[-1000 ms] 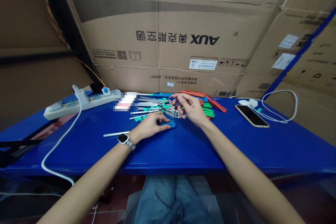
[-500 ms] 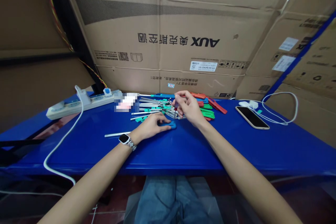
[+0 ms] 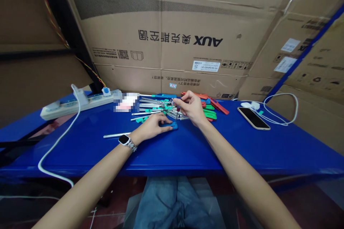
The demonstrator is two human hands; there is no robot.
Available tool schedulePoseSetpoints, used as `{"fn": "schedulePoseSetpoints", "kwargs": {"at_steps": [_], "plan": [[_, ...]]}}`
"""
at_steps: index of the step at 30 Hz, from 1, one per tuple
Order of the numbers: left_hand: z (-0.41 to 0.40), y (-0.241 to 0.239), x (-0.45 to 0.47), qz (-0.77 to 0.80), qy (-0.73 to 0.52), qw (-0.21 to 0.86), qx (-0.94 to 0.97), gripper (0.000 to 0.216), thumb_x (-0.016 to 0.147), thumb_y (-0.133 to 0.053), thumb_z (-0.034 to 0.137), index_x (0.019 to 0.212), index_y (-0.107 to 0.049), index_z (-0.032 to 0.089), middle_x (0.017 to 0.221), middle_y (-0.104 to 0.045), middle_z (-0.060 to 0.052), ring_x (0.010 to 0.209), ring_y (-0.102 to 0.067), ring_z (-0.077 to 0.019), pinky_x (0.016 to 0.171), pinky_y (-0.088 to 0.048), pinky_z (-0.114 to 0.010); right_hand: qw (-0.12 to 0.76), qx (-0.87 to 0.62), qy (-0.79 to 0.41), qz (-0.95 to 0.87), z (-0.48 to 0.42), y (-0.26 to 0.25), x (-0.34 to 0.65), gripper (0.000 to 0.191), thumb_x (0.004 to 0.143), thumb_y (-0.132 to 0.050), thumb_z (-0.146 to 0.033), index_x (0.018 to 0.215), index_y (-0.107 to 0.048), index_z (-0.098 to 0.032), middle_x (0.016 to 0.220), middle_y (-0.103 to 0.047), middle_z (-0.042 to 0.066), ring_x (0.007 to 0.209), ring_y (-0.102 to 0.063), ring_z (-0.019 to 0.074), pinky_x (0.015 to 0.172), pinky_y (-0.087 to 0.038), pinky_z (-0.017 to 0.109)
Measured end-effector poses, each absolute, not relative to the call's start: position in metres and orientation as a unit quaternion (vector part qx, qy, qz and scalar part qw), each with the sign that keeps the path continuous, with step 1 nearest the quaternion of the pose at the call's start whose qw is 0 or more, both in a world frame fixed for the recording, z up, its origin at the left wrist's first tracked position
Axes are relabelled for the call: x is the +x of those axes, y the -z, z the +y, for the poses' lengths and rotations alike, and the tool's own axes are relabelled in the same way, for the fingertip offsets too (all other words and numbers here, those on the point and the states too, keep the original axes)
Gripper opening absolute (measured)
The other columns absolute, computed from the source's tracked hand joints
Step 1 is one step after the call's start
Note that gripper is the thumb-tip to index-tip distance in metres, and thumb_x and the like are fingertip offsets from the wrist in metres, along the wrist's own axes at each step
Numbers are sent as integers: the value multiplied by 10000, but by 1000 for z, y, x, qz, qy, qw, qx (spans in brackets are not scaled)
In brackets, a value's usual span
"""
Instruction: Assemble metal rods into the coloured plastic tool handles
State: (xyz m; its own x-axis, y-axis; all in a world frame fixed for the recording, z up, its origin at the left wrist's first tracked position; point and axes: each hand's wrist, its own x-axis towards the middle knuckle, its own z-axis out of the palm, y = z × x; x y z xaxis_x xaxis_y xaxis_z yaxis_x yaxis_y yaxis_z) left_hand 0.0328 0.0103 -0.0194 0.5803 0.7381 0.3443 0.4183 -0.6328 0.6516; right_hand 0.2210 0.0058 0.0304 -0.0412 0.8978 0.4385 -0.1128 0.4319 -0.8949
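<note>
My left hand (image 3: 153,126) rests on the table, fingers and thumb closed around a flat blue plastic handle (image 3: 174,126). A silver metal tube (image 3: 114,135) sticks out to the left behind the watch; whether it joins the handle is hidden. Held nearly upright in the fingertips of my right hand (image 3: 192,109) is a small screwdriver (image 3: 177,109) with a dark red grip. Its thin shaft points down at the handle's right end; exact tip contact is too small to tell. Behind both hands lie silver tubes (image 3: 147,105) with teal plastic pieces.
Red, orange and green plastic handles (image 3: 219,106) are heaped behind my right hand. At right lie a phone (image 3: 254,118) and a white cable (image 3: 291,123). A power strip (image 3: 80,104) stands at left. Cardboard (image 3: 161,18) walls the back of the blue table (image 3: 172,157).
The view has shifted slightly, moving everything a little left in the picture. Both hands keep their grips, and the screwdriver leans slightly more than before.
</note>
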Motion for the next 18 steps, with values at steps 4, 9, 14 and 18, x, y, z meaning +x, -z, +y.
{"fn": "schedulePoseSetpoints", "kwargs": {"at_steps": [4, 9, 14, 18], "plan": [[10, 19, 33, 341, -303, 268, 848, 301, 802, -745, 400, 1005, -770, 179, 885, -664, -51, 776, -566, -178, 720, -452, -311, 594, -308, -442, -598, 2, -27, 222, 441, 754, -722, -581, 937, -578, -207, 722, -640, -38, 368, -412, 42, 323, -415, 203], [10, 18, 33, 340, -298, 275, 849, 308, 808, -736, 428, 994, -768, 184, 894, -671, -53, 784, -569, -181, 732, -458, -315, 560, -307, -447, -627, 0, -29, 230, 420, 748, -730, -573, 881, -648, -183, 717, -639, -16, 455, -469, 63, 378, -483, 215], [10, 17, 33, 343, -296, 269, 850, 301, 810, -734, 420, 999, -770, 188, 889, -654, -54, 790, -575, -184, 734, -459, -318, 577, -333, -418, -618, 3, -31, 230, 435, 696, -798, -538, 756, -522, -206, 522, -558, -70, 358, -403, 52, 311, -359, 185], [10, 17, 33, 338, -298, 257, 855, 296, 810, -738, 418, 1005, -774, 198, 860, -650, -47, 777, -570, -181, 719, -455, -310, 602, -330, -419, -594, 3, -29, 223, 541, 654, -828, -535, 741, -388, -233, 663, -677, -36, 338, -422, 42, 308, -376, 190]]}}
